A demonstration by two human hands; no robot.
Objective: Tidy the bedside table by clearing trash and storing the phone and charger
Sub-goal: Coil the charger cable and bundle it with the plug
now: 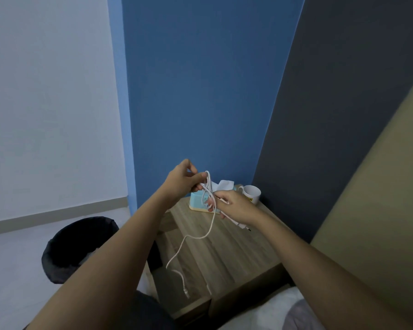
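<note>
Above the bedside table [236, 246], both hands grip the white charger cable [209, 225], apparently to coil it for storing. Left hand [184, 181], at 11 o'clock, pinches the loop's top; right hand [234, 206], at 4 o'clock, is closed on the lower strands. Slack trails toward 7 o'clock across the wood.

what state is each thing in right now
left hand: raised, pinching cable loops
right hand: closed on cable and charger plug
charger cable: partly coiled, tail dangling over the table
tissue box: upright, tissue sticking out
mug: upright on table
bin: open, lined, on floor
bedside table: nearly cleared
</note>
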